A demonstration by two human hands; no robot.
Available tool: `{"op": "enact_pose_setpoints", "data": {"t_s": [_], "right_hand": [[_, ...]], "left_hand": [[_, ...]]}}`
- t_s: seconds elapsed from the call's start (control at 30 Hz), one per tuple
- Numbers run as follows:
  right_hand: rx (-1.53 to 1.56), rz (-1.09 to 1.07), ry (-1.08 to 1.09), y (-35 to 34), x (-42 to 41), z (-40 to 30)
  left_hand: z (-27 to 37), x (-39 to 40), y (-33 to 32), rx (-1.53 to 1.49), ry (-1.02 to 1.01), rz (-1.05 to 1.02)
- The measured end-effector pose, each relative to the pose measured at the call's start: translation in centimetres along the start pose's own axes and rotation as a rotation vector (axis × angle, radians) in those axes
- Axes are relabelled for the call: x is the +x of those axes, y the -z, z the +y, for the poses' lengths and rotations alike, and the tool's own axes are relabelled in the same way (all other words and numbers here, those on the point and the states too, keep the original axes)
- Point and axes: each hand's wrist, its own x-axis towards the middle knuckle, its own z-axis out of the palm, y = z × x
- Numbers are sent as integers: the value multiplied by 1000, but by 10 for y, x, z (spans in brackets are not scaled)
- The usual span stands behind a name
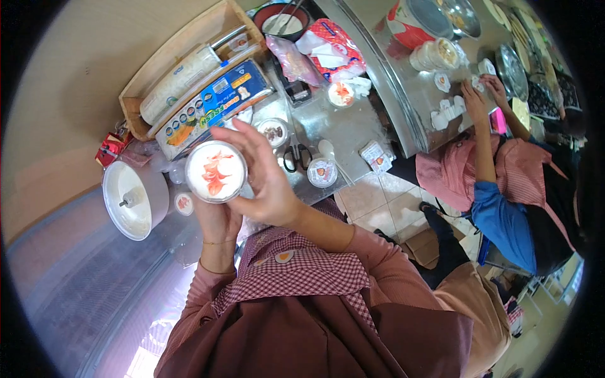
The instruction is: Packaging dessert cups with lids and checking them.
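Observation:
Raised before me is a clear plastic cup of white cream with red swirls [216, 171]. My right hand [267, 177] grips its right side, fingers curled round the rim. Below the cup, my left hand [218, 219] supports it, its fingers mostly hidden. Beyond my hands on the metal table [309, 191] lie a cup with dark topping [272, 133], black-handled scissors [297, 157], a lidded cup with a printed label [322, 172] and a white plastic spoon [327, 149]. Another red-swirled cup [341, 94] stands farther back.
A white tub with a central post [127, 201] stands left, near a small red-topped cup [184, 204]. Behind are a wooden box [163, 56], a cling-film carton [215, 106] and a black bowl of cream [282, 23]. At right, a co-worker's hands [475, 94] handle small cups at another metal table [401, 94].

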Motion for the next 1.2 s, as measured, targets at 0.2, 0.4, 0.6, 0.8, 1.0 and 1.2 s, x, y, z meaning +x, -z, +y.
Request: {"op": "enact_pose_setpoints", "data": {"t_s": [0.2,0.4,0.6,0.8,1.0,1.2], "right_hand": [[514,83,-199,24,5,7],[825,234,-512,42,4,24],[-716,593,-243,91,6,70],[-1415,590,-136,161,44,103],[-1511,612,-313,165,61,98],[-1519,543,-325,159,65,68]], "left_hand": [[-13,17,18,7,29,12],[-10,29,28,-19,94,26],[0,38,37,-66,123,-61],[13,41,56,-130,90,-129],[24,44,82,-92,100,-62],[29,46,87,-64,71,-82]]}}
